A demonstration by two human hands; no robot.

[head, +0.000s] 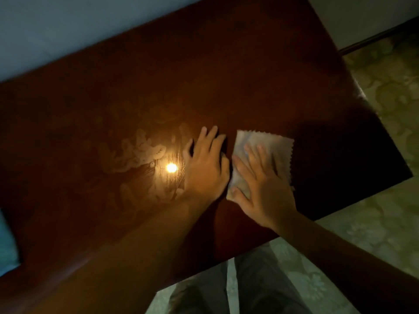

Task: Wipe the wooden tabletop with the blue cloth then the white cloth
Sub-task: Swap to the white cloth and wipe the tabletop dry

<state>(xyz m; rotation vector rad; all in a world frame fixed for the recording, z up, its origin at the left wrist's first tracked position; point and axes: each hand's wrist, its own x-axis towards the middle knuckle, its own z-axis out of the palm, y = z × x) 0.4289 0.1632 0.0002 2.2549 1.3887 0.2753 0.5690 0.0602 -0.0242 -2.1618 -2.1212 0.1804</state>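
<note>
Hands, two, flat on one dark wooden tabletop [249, 75].
Right hand [260, 186], fingers spread, presses one white cloth [272, 143] with zigzag-cut edges at 3 o'clock; left hand [206, 164] lies open and empty just beside it. One blue cloth [6, 245] sits at 9 o'clock; one lamp reflection [171, 167] and hazy smears show leftward.

One view only, from a camera worn on the person's head. It looks steeply down and forward onto the bench [204, 71], close enough that both forearms enter from the bottom edge and the hands sit near frame centre. The picture is rolled: the bench edges run diagonally, its far edge against a wall [68, 26] at upper left. Patterned floor [385, 223] shows at right and below, with the person's legs [260, 279] at bottom. The wide lens bends the outer edges. Lighting is dim.
</note>
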